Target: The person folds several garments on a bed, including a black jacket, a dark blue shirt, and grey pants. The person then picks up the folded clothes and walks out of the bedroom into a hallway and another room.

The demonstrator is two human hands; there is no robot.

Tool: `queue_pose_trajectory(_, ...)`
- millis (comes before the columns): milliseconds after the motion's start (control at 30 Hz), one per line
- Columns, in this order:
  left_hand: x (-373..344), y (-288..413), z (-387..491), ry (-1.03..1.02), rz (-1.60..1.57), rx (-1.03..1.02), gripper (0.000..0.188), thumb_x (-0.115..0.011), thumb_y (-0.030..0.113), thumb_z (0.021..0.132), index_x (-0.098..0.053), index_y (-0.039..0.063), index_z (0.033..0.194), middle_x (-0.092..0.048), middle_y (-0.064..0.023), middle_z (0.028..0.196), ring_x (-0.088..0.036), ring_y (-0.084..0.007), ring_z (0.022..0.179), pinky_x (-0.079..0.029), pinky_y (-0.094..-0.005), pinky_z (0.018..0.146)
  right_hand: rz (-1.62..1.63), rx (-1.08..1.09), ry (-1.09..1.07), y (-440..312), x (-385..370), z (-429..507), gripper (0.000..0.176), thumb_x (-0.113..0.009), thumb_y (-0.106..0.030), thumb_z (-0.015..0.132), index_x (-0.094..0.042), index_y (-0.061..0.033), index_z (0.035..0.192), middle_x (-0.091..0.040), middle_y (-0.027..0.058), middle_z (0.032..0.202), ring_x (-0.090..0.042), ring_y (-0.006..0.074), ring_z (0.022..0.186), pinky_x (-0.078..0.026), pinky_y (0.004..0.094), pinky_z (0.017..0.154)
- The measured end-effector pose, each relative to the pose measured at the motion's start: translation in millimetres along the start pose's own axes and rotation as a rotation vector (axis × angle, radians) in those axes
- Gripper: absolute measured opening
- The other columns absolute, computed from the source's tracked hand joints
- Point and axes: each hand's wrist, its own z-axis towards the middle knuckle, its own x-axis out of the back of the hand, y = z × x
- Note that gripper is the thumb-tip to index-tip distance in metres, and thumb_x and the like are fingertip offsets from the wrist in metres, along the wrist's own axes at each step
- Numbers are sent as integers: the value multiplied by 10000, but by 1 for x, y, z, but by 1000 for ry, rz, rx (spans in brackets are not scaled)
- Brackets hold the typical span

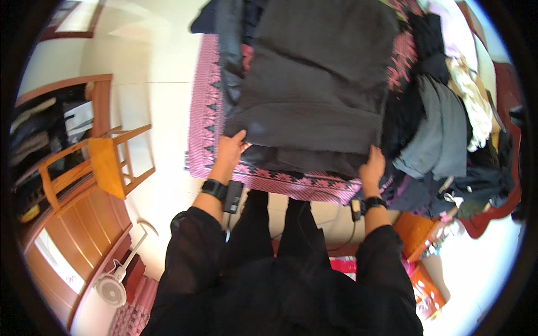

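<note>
A large dark grey garment (315, 84) lies spread before me on a bed covered with a pink patterned bedspread (206, 126). At its near left corner, my left hand (232, 148) grips the edge between thumb and fingers. My right hand (373, 164) pinches the near right corner. Between the two hands the near edge runs nearly straight and slightly raised, with more dark cloth (294, 161) beneath it. Creases cross the middle of the garment. Both wrists wear black straps with small devices and cables.
Heaped clothes, among them grey trousers (437, 126) and a cream cloth (470, 105), lie to the right. Dark clothing (231, 54) rests at the bed's far left. On the left stand a wooden chair (107, 166), a shelf of items, and a white fan (111, 290).
</note>
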Motion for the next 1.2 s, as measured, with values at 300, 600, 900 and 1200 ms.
queue_pose_trajectory(300,47,41,74,160,533,-317,427,-581,254,853,-509,-4,1186,-597,-88,988,-559,-153,877,-453,-274,756,418,663,-73,-203,31,11,480,-537,-23,738,-498,-97,1211,-430,149,1315,-394,354,1219,-298,467,1022)
queue_pose_trajectory(600,10,95,145,-53,391,-151,335,-535,232,888,-541,-22,1106,-607,-71,976,-558,-145,811,-454,-280,675,256,456,-362,-254,4,41,661,-642,-315,759,-380,-184,1351,-205,116,1462,-182,391,1320,-149,570,1040)
queue_pose_trajectory(900,14,183,176,-676,-399,-44,336,-471,45,853,-477,-35,1180,-374,31,566,-386,-69,503,-328,-215,466,265,465,-344,-254,-2,41,707,-668,-347,725,-379,-179,1348,-217,126,1456,-187,396,1317,-146,581,1036)
queue_pose_trajectory(1200,16,172,189,-34,392,-363,306,-570,201,855,-578,4,1090,-621,-43,924,-564,-135,804,-447,-261,667,244,467,-359,-258,1,40,742,-689,-360,696,-379,-175,1345,-220,135,1452,-195,397,1310,-152,585,1031)
